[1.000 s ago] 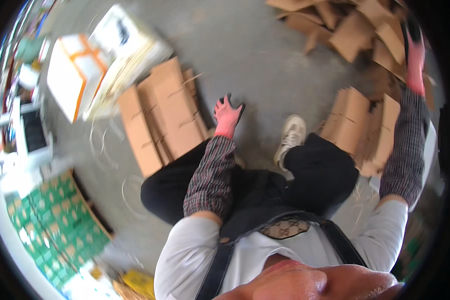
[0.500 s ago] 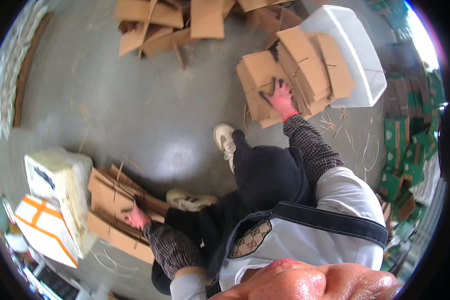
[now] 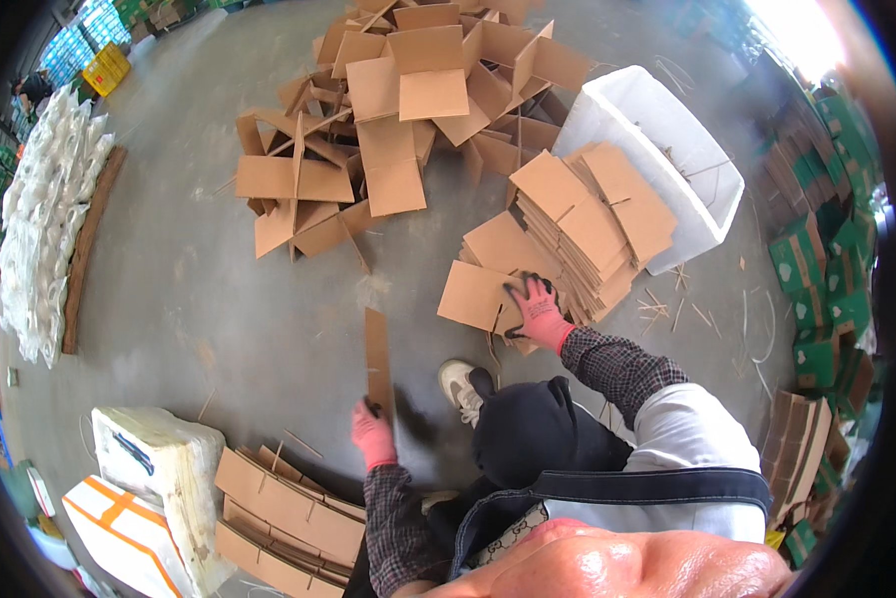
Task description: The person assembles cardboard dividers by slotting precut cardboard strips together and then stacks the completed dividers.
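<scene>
My left hand (image 3: 372,436), in a pink glove with dark fingertips, is closed on a narrow-looking slotted cardboard piece (image 3: 377,349) that stands up from it above the floor. My right hand (image 3: 540,317), gloved the same way, lies with spread fingers on a cardboard sheet (image 3: 468,295). That sheet juts out to the left of the leaning stack of slotted cardboard sheets (image 3: 583,224). Left of my legs, another bundle of cardboard sheets (image 3: 294,508) lies on the floor, below my left hand.
Ahead lies a heap of interlocked cardboard dividers (image 3: 393,159). A white foam box (image 3: 707,219) stands behind the right stack. Foam boxes (image 3: 154,448) are at the lower left, a plastic-wrapped load (image 3: 44,229) at the far left, green cartons (image 3: 817,299) at the right. Cardboard scraps (image 3: 655,307) litter the floor.
My left hand has come up from the lower-left bundle with a cardboard piece in it. My right hand is still on the right stack, with a sheet now jutting out left. The view has shifted.
</scene>
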The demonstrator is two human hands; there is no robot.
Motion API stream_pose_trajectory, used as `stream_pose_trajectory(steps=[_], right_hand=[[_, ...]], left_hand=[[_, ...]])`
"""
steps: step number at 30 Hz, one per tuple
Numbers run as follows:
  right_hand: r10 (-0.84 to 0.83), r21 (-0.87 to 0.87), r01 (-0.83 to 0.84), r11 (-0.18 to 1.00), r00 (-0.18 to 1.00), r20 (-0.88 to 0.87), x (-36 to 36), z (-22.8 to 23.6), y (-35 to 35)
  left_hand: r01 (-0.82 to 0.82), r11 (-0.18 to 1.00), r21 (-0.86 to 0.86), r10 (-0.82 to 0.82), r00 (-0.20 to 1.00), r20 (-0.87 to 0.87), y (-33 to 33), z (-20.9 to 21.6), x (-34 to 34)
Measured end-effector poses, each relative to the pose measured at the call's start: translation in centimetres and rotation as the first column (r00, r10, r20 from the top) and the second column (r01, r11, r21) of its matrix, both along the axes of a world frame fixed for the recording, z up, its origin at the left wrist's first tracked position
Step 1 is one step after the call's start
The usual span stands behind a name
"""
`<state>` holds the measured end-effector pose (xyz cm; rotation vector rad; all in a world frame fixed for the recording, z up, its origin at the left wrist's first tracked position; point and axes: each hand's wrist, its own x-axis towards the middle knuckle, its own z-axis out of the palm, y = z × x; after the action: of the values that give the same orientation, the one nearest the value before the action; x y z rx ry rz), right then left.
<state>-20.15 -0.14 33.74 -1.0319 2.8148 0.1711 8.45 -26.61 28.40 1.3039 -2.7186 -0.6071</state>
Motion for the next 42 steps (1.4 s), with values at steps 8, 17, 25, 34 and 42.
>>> stream_pose_trajectory(steps=[8, 17, 25, 34, 42], right_hand=[[-0.171, -0.430, 0.386, 0.816, 0.872, 0.458, -3.2, 1.8, 2.4], [0.125, -0.699, -0.162, 0.696, 0.987, -0.104, 2.5, 9.8, -10.5], [0.730, -0.140, -0.716, 0.683, 0.676, 0.104, 12.4, 5.6, -13.6], [0.604, -0.177, -0.577, 0.797, 0.761, 0.238, 5.8, 2.2, -17.4], [0.743, -0.100, -0.737, 0.669, 0.667, 0.049, 7.2, 2.1, -19.7]], left_hand=[[0.095, 0.994, 0.045, -0.094, 0.995, -0.034, -0.1, 3.0, -4.8], [0.012, 1.000, -0.021, -0.011, 0.998, 0.058, 0.3, -0.1, -5.4], [0.081, 0.980, 0.183, -0.118, 0.972, 0.202, 0.6, -2.2, -5.6], [0.161, 0.971, 0.177, -0.200, 0.952, 0.233, 3.1, 1.4, -7.1], [0.125, 0.984, 0.130, -0.155, 0.955, 0.253, 1.0, 0.4, -6.0]])
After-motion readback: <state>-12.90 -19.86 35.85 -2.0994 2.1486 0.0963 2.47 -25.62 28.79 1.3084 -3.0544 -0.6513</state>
